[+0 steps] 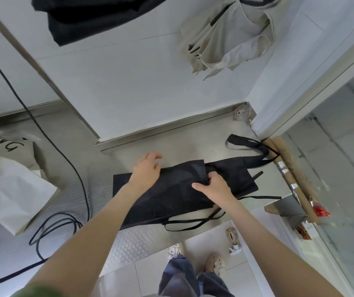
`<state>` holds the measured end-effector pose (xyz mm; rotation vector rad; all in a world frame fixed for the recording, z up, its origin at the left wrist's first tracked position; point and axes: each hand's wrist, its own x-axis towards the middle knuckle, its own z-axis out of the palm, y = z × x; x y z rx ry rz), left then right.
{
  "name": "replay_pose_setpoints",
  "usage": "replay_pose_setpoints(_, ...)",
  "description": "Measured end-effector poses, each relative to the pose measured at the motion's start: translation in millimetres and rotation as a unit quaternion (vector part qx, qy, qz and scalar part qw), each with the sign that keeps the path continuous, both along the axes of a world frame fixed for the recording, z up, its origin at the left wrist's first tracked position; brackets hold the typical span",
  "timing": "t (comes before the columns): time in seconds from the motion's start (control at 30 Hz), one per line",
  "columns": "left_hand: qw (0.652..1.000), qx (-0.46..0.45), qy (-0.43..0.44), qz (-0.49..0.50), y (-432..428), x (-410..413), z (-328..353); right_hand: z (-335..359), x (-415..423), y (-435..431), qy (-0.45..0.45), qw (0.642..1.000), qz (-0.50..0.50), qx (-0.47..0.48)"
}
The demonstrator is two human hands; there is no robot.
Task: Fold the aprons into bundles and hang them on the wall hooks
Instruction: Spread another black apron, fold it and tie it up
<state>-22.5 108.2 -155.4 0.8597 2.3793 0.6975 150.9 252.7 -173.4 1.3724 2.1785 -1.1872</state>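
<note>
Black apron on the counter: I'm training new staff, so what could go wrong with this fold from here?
1. The long straps lie loose near the front edge of the counter; they may slip off and pull the black apron open.
2. The neck loop lies against the cardboard tube, so tugging could drag it.
3. Only the right hand pinches the fold; the left hand rests flat, so layers might slide.

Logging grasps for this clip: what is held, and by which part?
The right hand grips the black apron by its folded edge near the middle; the left hand only rests on its far edge.
</note>
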Motion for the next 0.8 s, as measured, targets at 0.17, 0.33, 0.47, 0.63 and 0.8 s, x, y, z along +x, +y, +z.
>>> replay_pose_setpoints(0.17,0.999,0.019,0.020,0.040,-22.1,-9.1,-2.8,-16.6,1.9,0.4,0.020,0.994,-0.092,-0.060)
replay_pose_setpoints(0.33,0.991,0.033,0.094,0.094,-26.8,-13.8,3.3,-10.0,7.4,0.6,0.088,0.969,-0.204,-0.108)
replay_pose_setpoints(0.47,0.969,0.005,0.074,0.235,-39.3,-29.2,7.0,-5.7,15.6,9.5,0.144,0.952,-0.237,-0.129)
replay_pose_setpoints(0.63,0.894,-0.041,-0.229,0.383,-42.2,-25.4,7.0,2.8,32.9,30.7,0.160,0.940,-0.273,-0.124)
replay_pose_setpoints(0.8,0.798,0.012,-0.528,0.290,-46.0,-5.7,-3.0,0.9,41.8,43.7,0.148,0.936,-0.276,-0.161)
